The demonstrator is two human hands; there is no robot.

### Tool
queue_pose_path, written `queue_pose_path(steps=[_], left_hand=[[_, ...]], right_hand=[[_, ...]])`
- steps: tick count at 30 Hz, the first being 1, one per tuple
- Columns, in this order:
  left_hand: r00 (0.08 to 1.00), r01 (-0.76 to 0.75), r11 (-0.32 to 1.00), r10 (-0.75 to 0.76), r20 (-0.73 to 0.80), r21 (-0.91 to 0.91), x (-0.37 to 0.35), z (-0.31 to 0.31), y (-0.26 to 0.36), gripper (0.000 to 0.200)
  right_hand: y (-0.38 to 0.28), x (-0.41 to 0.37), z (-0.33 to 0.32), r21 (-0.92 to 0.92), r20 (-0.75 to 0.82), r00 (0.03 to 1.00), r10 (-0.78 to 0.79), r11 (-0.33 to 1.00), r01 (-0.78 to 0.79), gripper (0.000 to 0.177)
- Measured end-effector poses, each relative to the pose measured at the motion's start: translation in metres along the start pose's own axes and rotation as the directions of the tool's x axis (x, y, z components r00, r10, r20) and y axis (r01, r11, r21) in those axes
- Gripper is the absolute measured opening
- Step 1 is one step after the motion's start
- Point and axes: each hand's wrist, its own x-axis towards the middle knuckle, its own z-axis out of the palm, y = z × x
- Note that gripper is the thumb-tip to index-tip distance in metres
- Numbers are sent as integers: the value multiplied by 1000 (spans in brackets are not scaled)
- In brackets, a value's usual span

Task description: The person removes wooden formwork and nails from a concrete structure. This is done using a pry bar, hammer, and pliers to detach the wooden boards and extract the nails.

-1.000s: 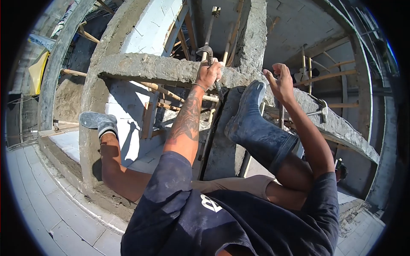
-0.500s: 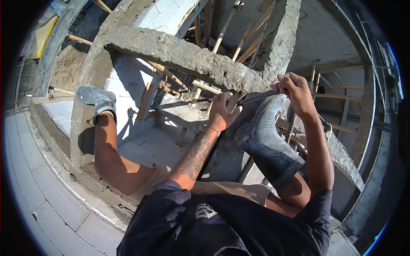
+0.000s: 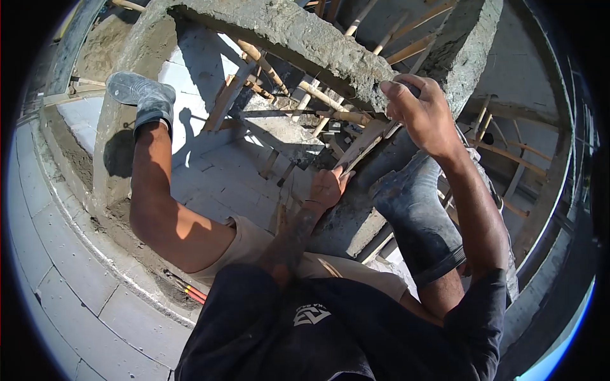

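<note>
My left hand (image 3: 327,188) is closed around the lower end of a narrow wooden board (image 3: 363,145). The board slants up to the right along a grey concrete beam (image 3: 352,206). Higher up, my right hand (image 3: 420,114) is raised in front of the junction of the rough concrete beams (image 3: 343,54), its fingers curled together. Whatever those fingers may hold is hidden. Below my right forearm, a muddy rubber boot (image 3: 413,193) rests beside the concrete; the other boot (image 3: 143,95) is braced at the left.
Bamboo poles (image 3: 264,63) and timber props cross the opening below the beams. White block walling (image 3: 203,149) lines the pit on the left. Grey blocks (image 3: 70,254) curve along the lower left edge, with orange-red rods (image 3: 194,293) nearby.
My left hand has moved down towards me along the board. My right hand has moved up and slightly left; the thin dark strip seen between the hands no longer shows. The view has shifted.
</note>
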Motion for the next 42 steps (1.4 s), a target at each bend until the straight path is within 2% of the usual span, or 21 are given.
queue_pose_path(steps=[2,4,6,8,9,12,14,15,18,21,24,25,30,32,33,34,36,38,40,41,42], left_hand=[[1000,3,977,-9,-26,-215,3,4,-9,21],[985,120,978,-96,143,-168,14,-42,32,17],[983,118,986,-100,155,-116,13,-31,22,20],[996,-86,991,82,44,103,6,-11,-3,21],[996,-81,992,75,55,99,3,-8,-4,21],[995,-68,994,62,73,80,9,-5,-5,22],[986,54,998,-56,156,14,12,-8,1,21],[994,46,994,-35,104,-102,11,4,-11,20],[998,-6,1000,6,69,9,12,-1,-5,14],[988,37,999,-33,154,-20,12,-20,9,15],[984,-89,987,67,162,133,14,-25,7,15],[985,-97,995,99,145,-19,16,-25,1,17],[974,-161,981,139,181,110,18,-23,-20,18],[971,-190,977,173,164,92,22,-42,3,18],[986,20,999,-13,168,-41,23,-42,9,17],[984,13,999,-7,180,-31,25,-37,3,17],[982,-158,970,135,131,184,24,-29,-8,17],[989,-135,974,122,82,180,28,-29,-13,17],[979,72,964,-19,202,-255,28,-32,-21,18],[963,178,958,-123,242,-223,29,-22,-32,18],[993,35,999,-31,117,-29,28,-32,-7,18]], right_hand=[[-2,18,15,-84,-24,998,-62,995,59,40],[-2,30,18,-51,-10,999,-50,997,50,40],[1,18,12,-122,-33,993,-115,986,110,39],[0,-2,-6,-12,-56,998,-3,1000,2,39],[7,-17,-15,9,-54,998,25,1000,-25,39],[9,-54,-34,441,-152,988,5,895,63,34],[5,-74,-28,497,-203,979,24,864,82,33],[5,-78,-27,539,-247,969,26,834,115,33],[34,-86,-3,626,-228,972,59,773,100,32],[76,-91,36,548,-149,988,26,834,61,34],[68,-81,59,200,42,996,-77,978,67,29],[62,-74,69,177,16,991,-130,976,125,30],[48,-34,89,-11,-21,971,-238,971,238,27],[42,-29,92,-84,-13,986,-164,983,162,26],[43,-28,96,-93,-113,953,-281,958,272,26],[44,-30,97,-85,-126,953,-274,960,265,26],[43,-30,98,-86,-91,982,-166,984,158,26],[41,-19,108,-108,-129,973,-191,978,178,28],[30,-4,125,-178,-154,983,-100,981,72,31],[34,-7,120,-155,-131,983,-128,982,108,32],[38,-15,112,-139,-168,966,-195,975,172,32]])
